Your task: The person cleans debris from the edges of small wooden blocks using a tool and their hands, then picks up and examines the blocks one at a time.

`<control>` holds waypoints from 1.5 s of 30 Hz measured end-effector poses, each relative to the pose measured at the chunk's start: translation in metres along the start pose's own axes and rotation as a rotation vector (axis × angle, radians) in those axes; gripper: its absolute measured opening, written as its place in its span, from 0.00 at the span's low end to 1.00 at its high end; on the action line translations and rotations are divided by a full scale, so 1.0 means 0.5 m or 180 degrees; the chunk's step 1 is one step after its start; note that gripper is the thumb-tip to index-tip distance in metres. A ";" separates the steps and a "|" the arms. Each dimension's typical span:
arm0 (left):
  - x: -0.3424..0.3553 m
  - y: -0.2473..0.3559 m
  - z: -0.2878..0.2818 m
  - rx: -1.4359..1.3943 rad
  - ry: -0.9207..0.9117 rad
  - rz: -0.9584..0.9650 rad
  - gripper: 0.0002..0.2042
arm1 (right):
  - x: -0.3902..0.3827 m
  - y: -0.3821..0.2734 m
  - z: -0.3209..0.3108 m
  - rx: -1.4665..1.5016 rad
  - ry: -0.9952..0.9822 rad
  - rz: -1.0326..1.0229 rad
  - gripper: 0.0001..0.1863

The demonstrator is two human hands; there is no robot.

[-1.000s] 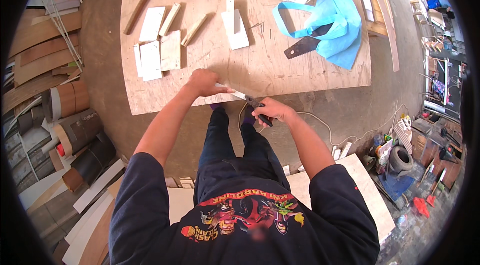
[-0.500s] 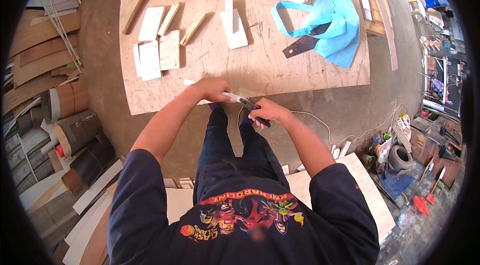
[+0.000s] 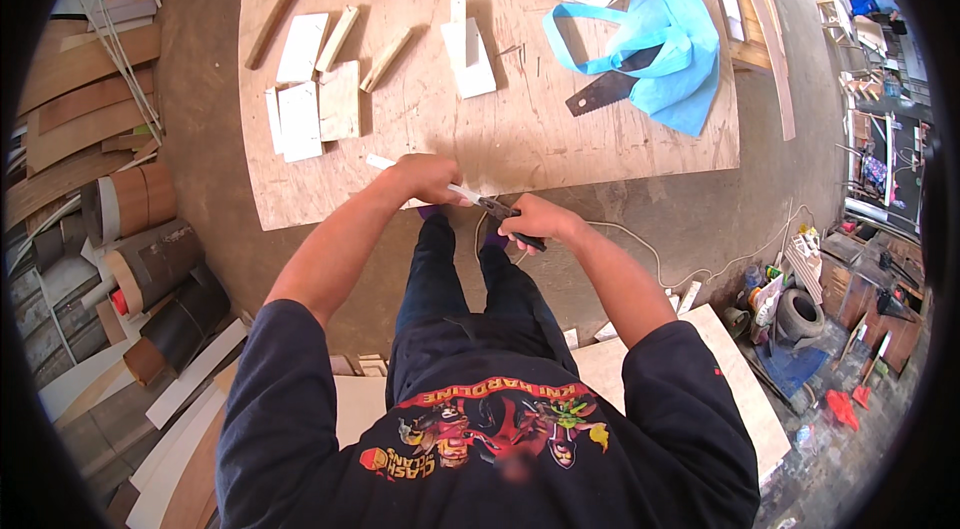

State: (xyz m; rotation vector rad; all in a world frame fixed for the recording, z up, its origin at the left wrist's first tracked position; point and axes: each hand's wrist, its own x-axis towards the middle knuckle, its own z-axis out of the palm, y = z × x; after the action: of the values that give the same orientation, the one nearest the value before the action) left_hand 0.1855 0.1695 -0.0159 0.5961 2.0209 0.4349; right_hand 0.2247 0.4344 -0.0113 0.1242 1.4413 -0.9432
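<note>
My left hand is closed around a narrow white strip, whose other end pokes out on the far side of the fist. My right hand grips a pair of dark-handled pliers. Their jaws meet the strip's right end, just off the table's near edge; whether they bite on something small there is too fine to see. Beyond my hands, a white board piece with a thin stick on it lies on the plywood table. A few nails lie to its right.
Several wood blocks and a hammer lie at the table's left. A blue cloth bag with a handsaw sticking out rests at the right. A pale cable crosses the floor. Rolled sheets are stacked at left.
Almost nothing differs. The pliers and my right hand have shifted very slightly to the right and nearer; my left hand keeps its hold on the strip.
</note>
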 end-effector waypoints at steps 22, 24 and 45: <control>-0.045 0.025 -0.063 0.0442 0.0274 -0.0678 0.26 | -0.020 -0.010 -0.067 0.0167 0.0175 0.0159 0.14; -0.055 -0.009 -0.058 -0.0249 0.0512 -0.0785 0.28 | -0.019 -0.030 -0.077 0.0538 0.0446 -0.0066 0.14; 0.018 -0.029 0.055 -0.5043 0.2899 -0.0618 0.13 | 0.048 -0.107 -0.095 0.1111 0.1000 -0.0763 0.16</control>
State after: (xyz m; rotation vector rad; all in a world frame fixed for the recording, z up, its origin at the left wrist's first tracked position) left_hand 0.2023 0.1644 -0.0429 -0.9139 1.6921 2.1047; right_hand 0.1516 0.4168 -0.0166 0.3776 1.5882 -1.4181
